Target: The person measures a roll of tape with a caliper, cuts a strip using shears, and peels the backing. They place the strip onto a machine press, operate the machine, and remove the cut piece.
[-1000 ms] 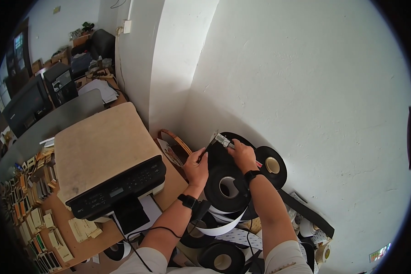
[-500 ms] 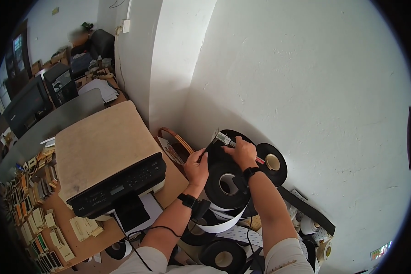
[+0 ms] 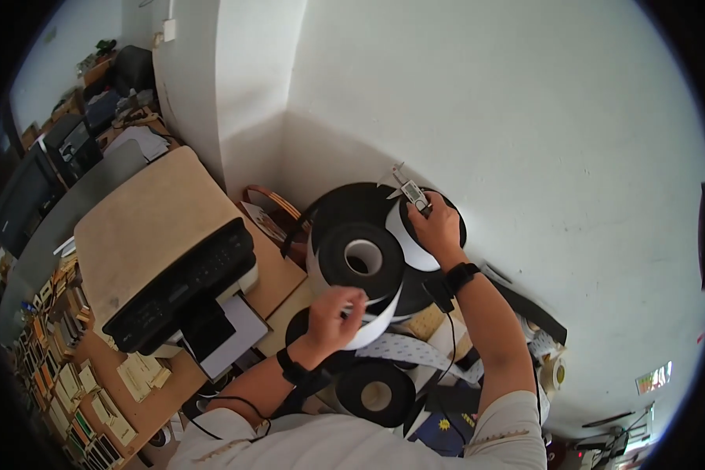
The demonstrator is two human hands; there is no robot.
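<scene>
My right hand [image 3: 437,229] is closed around a digital caliper [image 3: 412,193] with a small display. The caliper's jaws point up and left over the far rolls, apart from any strip I can see. My left hand [image 3: 335,319] is curled, its fingertips pressed together at the near edge of a black roll [image 3: 338,262] with a pale hollow core. A white strip [image 3: 377,323] hangs along that roll's near side, right by the left fingers. Whatever they pinch is hidden. Beyond stands another black roll [image 3: 451,222] with a white side, partly covered by my right hand.
A printer [image 3: 157,243] with a tan cover stands on the desk to the left, beside rows of small cards [image 3: 66,384]. Another black roll [image 3: 376,394] lies close to me. A basket handle [image 3: 272,200] rises near the wall. A long black strip [image 3: 533,307] leans at right.
My left hand has left the black strip by the caliper jaws and come down to the roll's near edge. The caliper, still in my right hand, has moved away. The view has shifted.
</scene>
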